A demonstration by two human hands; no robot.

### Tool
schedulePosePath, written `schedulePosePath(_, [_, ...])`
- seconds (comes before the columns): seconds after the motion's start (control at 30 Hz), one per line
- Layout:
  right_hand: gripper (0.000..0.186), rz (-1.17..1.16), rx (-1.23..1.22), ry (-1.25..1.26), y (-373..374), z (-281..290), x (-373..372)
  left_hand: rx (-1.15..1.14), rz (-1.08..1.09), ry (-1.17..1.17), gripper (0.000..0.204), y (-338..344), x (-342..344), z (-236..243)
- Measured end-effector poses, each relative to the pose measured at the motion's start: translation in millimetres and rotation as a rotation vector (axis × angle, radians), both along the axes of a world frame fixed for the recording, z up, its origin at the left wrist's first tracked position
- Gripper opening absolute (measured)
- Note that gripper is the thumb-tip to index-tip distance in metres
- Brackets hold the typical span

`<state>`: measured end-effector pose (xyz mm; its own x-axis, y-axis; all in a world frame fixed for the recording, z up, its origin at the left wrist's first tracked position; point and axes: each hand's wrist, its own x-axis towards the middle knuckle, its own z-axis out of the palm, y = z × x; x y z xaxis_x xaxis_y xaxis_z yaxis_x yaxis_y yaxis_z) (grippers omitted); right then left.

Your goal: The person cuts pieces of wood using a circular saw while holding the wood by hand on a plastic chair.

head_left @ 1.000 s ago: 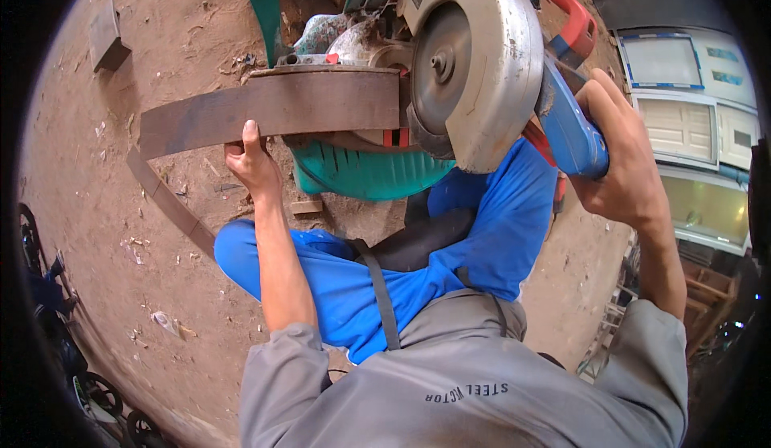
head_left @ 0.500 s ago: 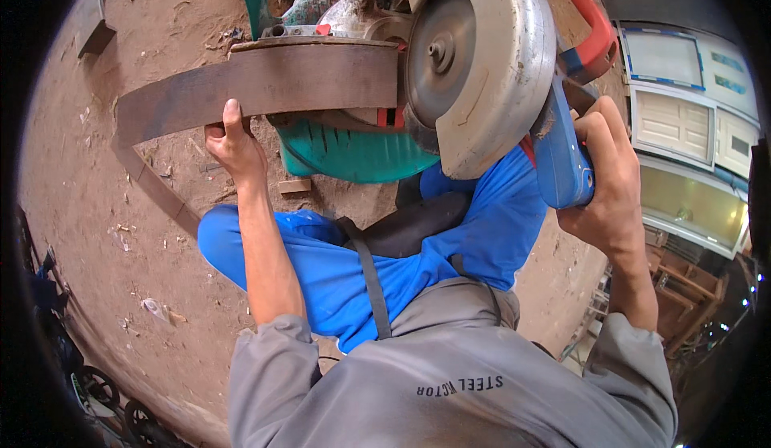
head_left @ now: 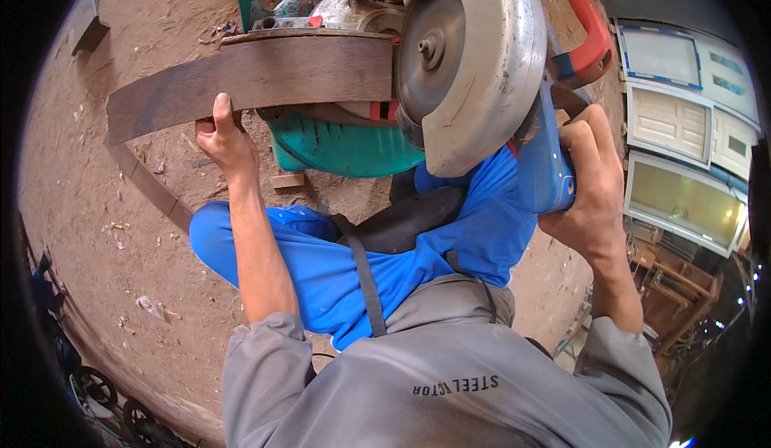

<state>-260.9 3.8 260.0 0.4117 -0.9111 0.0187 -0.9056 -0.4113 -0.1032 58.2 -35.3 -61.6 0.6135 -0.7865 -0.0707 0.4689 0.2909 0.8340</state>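
My left hand (head_left: 227, 143) grips the lower edge of a brown curved board (head_left: 305, 69), thumb over its face. The board lies across the base of a miter saw (head_left: 470, 70), which has a worn silver blade guard and a red top handle (head_left: 585, 38); the board's right end is beside the round blade cover. My right hand (head_left: 590, 179) is closed round a blue handle (head_left: 542, 191) on the saw's right side. A turquoise plastic piece (head_left: 337, 147) sits under the board. The cutting edge of the blade is hidden.
A curved strip (head_left: 165, 199) runs from under the board toward my left knee. A dark block (head_left: 90, 26) and a small wood offcut (head_left: 287, 181) lie on the dirt ground. Panel doors and windows (head_left: 666, 118) and wooden clutter (head_left: 675, 295) are on the right, dark wheels (head_left: 100, 388) at lower left.
The saw head, the board and both my hands have shifted up and left in the view over the last second. Both hands keep their grips.
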Motion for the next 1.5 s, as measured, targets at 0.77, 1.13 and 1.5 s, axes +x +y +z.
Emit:
schedulePosePath(0.77, [0.055,0.011,-0.017,-0.001,8,-16,-2,0.006,-0.066,-0.052,0.043,2,7,-19])
schedulePosePath(1.13, [0.045,0.033,-0.026,-0.008,11,-23,-3,0.036,-0.007,-0.052,0.045,1,2,-9])
schedulePosePath(1.5, [0.032,0.011,-0.010,0.011,15,-26,4,0.049,-0.018,-0.007,0.043,5,3,-7])
